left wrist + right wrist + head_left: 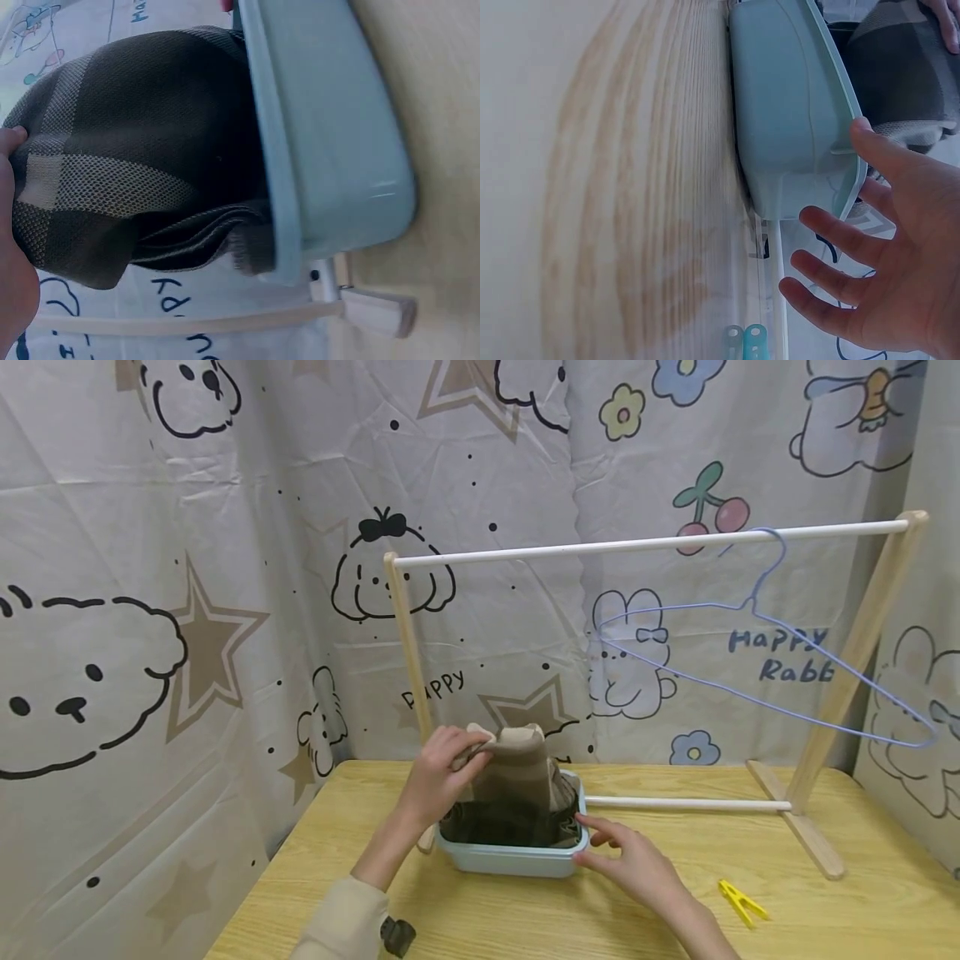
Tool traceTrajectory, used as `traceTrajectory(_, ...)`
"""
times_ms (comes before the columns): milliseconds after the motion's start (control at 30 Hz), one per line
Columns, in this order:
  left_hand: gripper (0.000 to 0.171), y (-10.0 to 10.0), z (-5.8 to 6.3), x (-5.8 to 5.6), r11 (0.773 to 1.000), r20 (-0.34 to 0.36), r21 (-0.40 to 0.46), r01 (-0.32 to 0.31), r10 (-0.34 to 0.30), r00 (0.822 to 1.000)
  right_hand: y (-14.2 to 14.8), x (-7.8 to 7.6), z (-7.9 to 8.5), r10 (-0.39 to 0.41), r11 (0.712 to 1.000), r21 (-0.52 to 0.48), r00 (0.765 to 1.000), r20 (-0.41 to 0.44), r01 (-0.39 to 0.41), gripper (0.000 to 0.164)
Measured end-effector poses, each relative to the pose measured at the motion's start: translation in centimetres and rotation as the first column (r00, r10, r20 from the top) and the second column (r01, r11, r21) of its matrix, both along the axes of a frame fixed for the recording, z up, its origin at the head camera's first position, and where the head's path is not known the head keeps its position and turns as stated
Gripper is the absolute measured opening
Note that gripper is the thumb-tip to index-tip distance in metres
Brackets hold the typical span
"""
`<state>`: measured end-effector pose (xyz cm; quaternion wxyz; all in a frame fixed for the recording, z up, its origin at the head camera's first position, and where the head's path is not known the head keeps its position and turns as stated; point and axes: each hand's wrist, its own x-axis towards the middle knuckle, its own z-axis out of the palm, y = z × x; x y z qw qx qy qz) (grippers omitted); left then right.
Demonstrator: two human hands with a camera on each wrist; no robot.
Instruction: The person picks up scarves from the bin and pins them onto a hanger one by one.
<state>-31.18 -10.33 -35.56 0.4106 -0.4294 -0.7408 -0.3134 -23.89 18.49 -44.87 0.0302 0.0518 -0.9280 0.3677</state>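
Note:
A brown-and-beige plaid knitted cloth (510, 777) lies bunched in a light blue plastic basin (517, 862), with one part raised above the rim. My left hand (442, 768) pinches that raised part at its top edge, thumb against fingers. In the left wrist view the cloth (142, 142) spreads between the hand (15, 240) and the basin, its folds hanging over the rim. At the basin's front right corner, my right hand (630, 864) holds the rim between thumb and index finger. Its other fingers (840, 232) spread loosely outside the basin.
Behind the basin stands a wooden rack with a white top rail (645, 545) and a low white bar (690, 804). A lilac wire hanger (712, 685) hangs from the rail. A yellow clothespin (741, 903) lies on the wooden table (885, 910), right of my right hand.

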Motion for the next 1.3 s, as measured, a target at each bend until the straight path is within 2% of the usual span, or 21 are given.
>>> traceTrajectory(333,0.019,0.1,4.0,-0.7,0.998,-0.093,0.043,-0.045,0.049,0.994,-0.2,0.0,0.0,-0.002,1.000,0.008,1.000,-0.021,0.002,0.063)
traceTrajectory(500,0.018,0.1,6.1,-0.8,0.997,-0.168,0.037,-0.074,0.079,0.983,-0.5,0.1,-0.2,-0.006,1.000,0.010,0.999,-0.038,0.007,0.062)
traceTrajectory(700,0.016,0.2,8.6,-0.7,0.997,-0.221,0.034,-0.076,0.081,0.972,-0.7,0.0,-0.3,-0.002,1.000,0.006,1.000,-0.004,0.002,0.062)
traceTrajectory(967,0.015,0.0,12.7,-0.7,0.997,-0.252,0.058,-0.051,0.064,0.966,-0.5,0.1,-0.2,-0.004,1.000,0.017,1.000,-0.002,0.004,0.062)
traceTrajectory(1300,0.013,0.9,17.4,0.1,0.995,-0.282,0.031,-0.092,0.097,0.955,-0.2,0.2,0.2,-0.012,0.999,0.048,1.000,-0.023,0.013,0.062)
